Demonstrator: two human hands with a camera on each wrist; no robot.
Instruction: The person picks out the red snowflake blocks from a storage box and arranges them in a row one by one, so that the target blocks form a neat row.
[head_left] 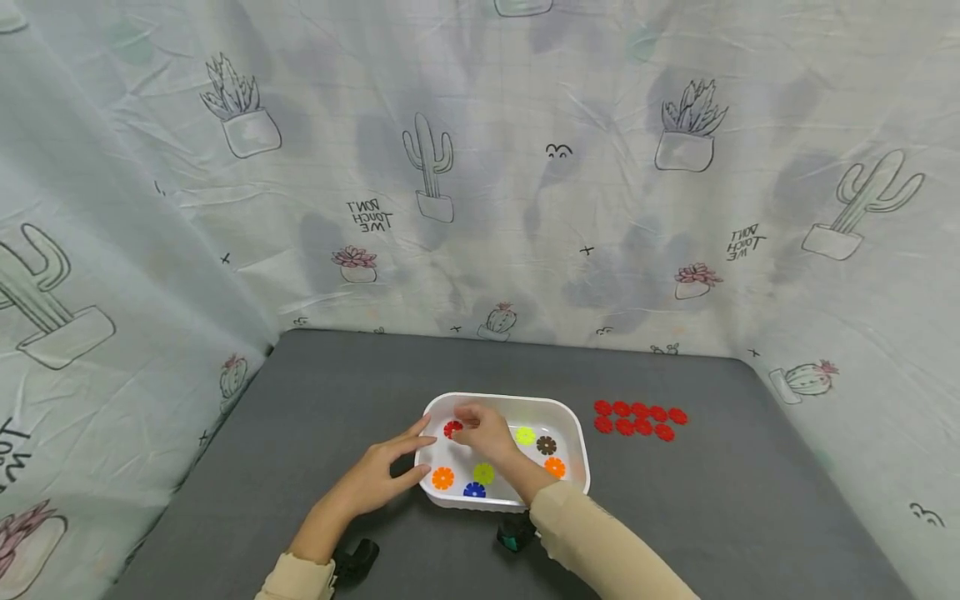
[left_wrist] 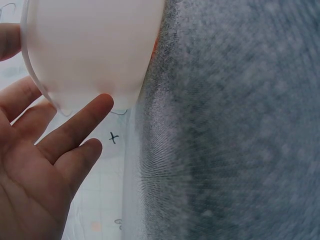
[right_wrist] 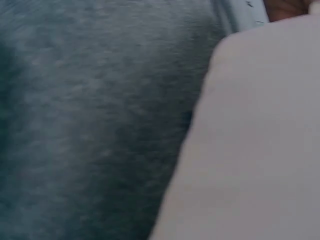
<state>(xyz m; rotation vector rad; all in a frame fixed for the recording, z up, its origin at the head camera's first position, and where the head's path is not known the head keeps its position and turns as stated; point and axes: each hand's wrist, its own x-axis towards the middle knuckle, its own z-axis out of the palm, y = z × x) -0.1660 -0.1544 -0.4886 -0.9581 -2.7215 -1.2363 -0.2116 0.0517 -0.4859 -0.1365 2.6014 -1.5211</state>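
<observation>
A white plastic tub (head_left: pixel 507 504) holds several flower-shaped discs, among them an orange disc (head_left: pixel 442 477), a blue disc (head_left: pixel 474 490), a yellow disc (head_left: pixel 525 436) and a brown disc (head_left: pixel 546 445). My left hand (head_left: pixel 378 475) spreads its fingers against the tub's left side; the left wrist view shows fingertips at the rim and outer wall (left_wrist: pixel 95 45). Inside the tub, my right hand (head_left: pixel 486 433) reaches down to a red disc (head_left: pixel 452 429), thumb and forefinger apart right beside it. In the right wrist view the sleeve (right_wrist: pixel 250 135) hides most of that hand.
Several red discs (head_left: pixel 640 419) lie in two rows on the grey table (head_left: pixel 352 375) right of the tub. Behind and beside the table hangs a pale curtain (head_left: pixel 495 208) printed with cacti. Dark wrist devices (head_left: pixel 515 532) sit under both forearms.
</observation>
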